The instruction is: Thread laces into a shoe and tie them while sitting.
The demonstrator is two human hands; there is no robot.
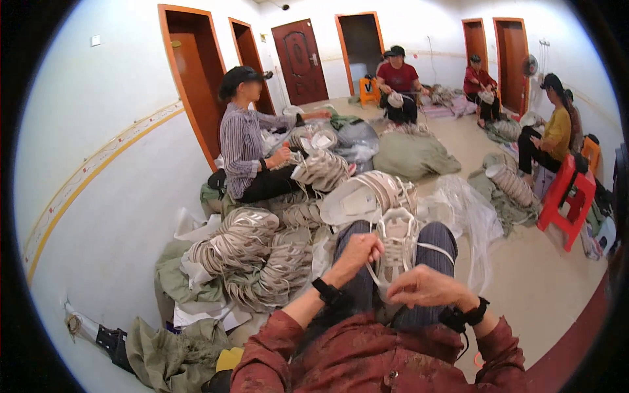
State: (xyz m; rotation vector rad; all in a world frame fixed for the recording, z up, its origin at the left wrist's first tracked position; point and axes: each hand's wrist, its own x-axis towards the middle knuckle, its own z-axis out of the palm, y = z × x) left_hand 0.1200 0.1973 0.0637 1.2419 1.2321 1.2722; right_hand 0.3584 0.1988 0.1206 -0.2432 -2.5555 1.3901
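Note:
A beige and white shoe upper [397,243] rests on my lap between my knees, its eyelet rows facing up and partly laced. My left hand [359,257] is closed in a pinch at the shoe's left edge. A pale shoelace [373,274] runs down from those fingers toward the shoe's lower end. There my right hand [429,288] bends over the shoe, thumb and fingers pressed together on the lace; its fingertips are partly hidden. Another strand of lace [436,249] lies across my right knee.
Stacks of nested shoe uppers [252,252] lie on green sacks to my left, with more uppers [363,196] just beyond my knees. Clear plastic sheeting [465,216] and a red stool [569,200] stand to the right. Several people sit around the room; one person [252,144] is close at left.

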